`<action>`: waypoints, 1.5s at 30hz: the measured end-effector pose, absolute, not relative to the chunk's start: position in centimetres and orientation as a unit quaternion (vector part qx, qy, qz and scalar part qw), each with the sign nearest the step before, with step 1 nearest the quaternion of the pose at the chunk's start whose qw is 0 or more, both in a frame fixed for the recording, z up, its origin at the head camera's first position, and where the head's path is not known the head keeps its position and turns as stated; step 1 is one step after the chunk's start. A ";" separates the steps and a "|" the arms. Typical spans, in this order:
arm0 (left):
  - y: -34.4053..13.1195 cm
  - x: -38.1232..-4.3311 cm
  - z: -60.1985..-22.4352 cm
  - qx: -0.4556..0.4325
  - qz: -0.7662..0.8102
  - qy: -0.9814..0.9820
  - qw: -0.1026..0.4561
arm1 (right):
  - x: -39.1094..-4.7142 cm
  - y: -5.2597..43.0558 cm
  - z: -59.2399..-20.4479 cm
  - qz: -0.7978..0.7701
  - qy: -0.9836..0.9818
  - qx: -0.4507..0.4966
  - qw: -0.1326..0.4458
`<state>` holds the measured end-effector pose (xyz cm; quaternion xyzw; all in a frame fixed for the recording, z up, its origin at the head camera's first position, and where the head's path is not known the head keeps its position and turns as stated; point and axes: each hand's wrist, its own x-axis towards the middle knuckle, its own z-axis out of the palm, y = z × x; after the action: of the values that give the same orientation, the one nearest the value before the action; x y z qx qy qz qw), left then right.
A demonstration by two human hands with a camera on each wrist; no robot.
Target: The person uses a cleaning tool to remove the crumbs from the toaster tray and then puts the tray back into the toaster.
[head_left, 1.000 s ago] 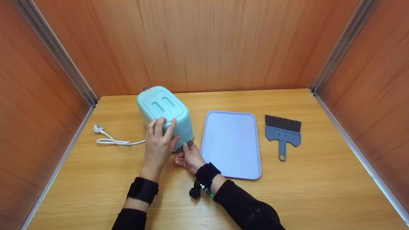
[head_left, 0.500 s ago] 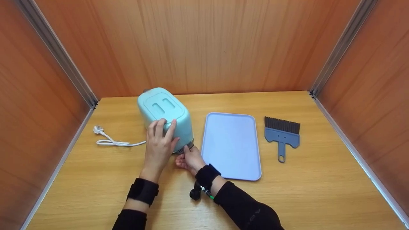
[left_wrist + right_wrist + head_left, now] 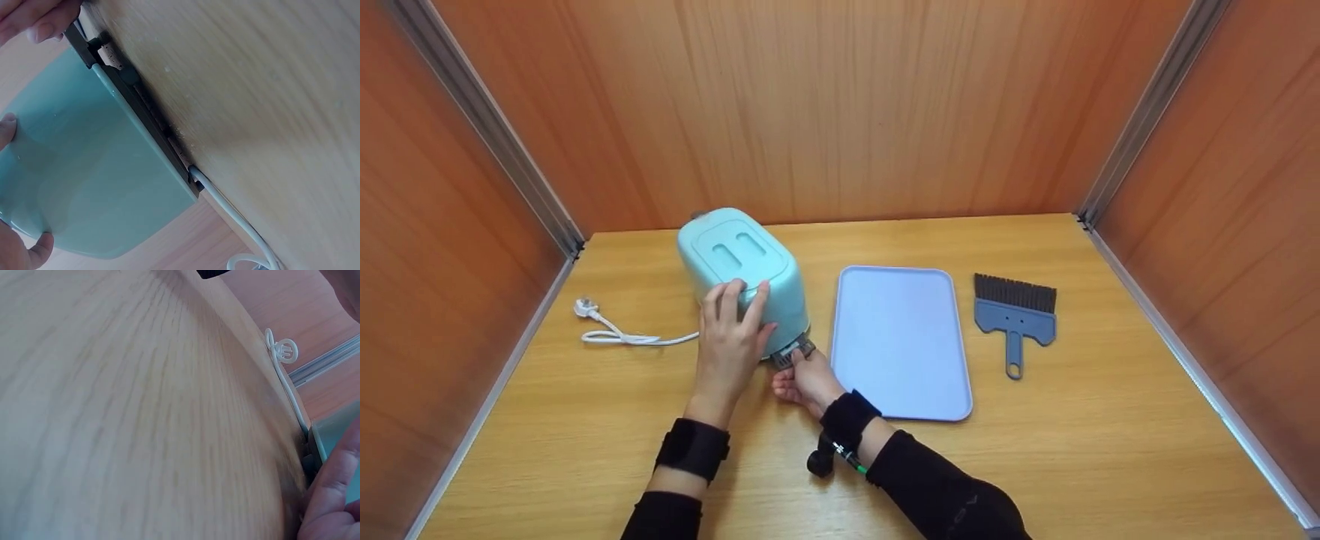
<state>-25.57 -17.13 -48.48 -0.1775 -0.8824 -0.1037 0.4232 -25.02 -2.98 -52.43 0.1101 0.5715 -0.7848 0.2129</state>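
Observation:
A mint-green toaster [image 3: 739, 251] with a lid over its top stands on the left half of the table. My left hand [image 3: 726, 334] rests on its near end, fingertips on the lid's edge and thumb against the side. Low at the near end, my right hand [image 3: 812, 377] pinches a grey slotted crumb tray [image 3: 786, 355], which sticks partly out of the base. In the left wrist view the toaster's side [image 3: 101, 163] fills the left, above its dark base [image 3: 149, 118]. Only part of a hand's fingers [image 3: 332, 489] shows in the right wrist view.
A lilac serving tray [image 3: 896, 341] lies just right of my right hand. Farther right is a blue-grey brush [image 3: 1015, 319] with dark bristles. The toaster's white cord and plug [image 3: 622, 335] lie to its left. Wooden panels [image 3: 840, 112] wall the table in.
My right hand has drawn the crumb tray a little farther out of the toaster's base, toward me. My left hand stays on the toaster. The head view has shifted slightly.

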 end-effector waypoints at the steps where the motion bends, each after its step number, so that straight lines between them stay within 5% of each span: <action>1: -17.1 -25.5 -48.5 -0.177 -0.104 -0.882 0.424 | -24.9 -3.0 -52.4 -0.784 0.573 0.111 0.212; 45: -17.1 -25.3 -48.7 -0.174 -0.125 -0.895 0.392 | -22.9 -0.9 -51.6 -0.788 0.550 0.132 0.241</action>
<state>-25.34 -17.11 -48.68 -0.1739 -0.8947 -0.1251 0.3918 -22.91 -0.89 -51.63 0.1316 0.5505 -0.7884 0.2410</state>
